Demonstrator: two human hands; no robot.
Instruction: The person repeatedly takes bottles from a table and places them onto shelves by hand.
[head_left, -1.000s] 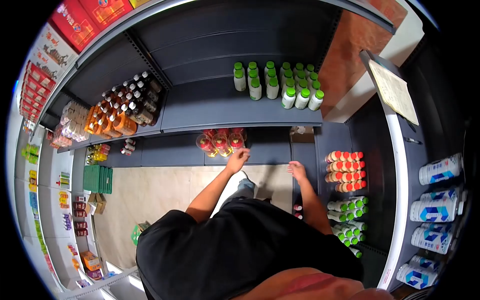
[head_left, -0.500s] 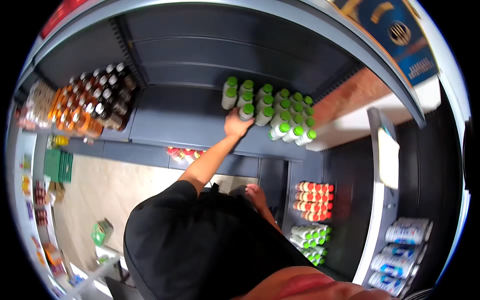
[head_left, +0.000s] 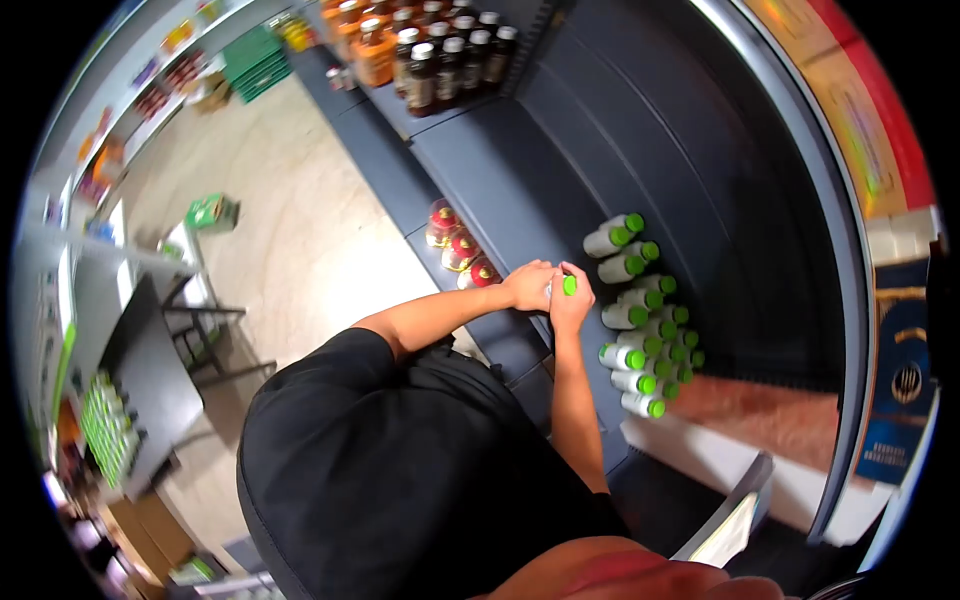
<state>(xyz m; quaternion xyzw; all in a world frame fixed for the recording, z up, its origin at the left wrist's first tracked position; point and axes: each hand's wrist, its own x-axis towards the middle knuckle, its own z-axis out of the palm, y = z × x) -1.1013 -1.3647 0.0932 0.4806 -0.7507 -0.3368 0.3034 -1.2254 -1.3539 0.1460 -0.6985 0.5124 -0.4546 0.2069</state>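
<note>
Both my hands meet around one white bottle with a green cap (head_left: 569,286), in front of the dark shelf (head_left: 500,170). My left hand (head_left: 530,286) is closed on its left side. My right hand (head_left: 572,306) wraps it from the right, with fingers near the cap. Most of the bottle's body is hidden by my hands. Just to the right, several matching green-capped bottles (head_left: 640,317) stand in rows on the shelf.
Dark bottles with pale caps (head_left: 450,68) and orange bottles (head_left: 374,55) stand farther along the shelf. Red-topped packages (head_left: 460,250) sit on the lower ledge. A green crate (head_left: 255,62), a green box (head_left: 212,212) and a dark table (head_left: 160,375) bearing green-capped bottles are at left.
My left hand has drawn a bottle off the shelf towards my body. My right hand has come up from low down and joined it on the bottle. The view has turned.
</note>
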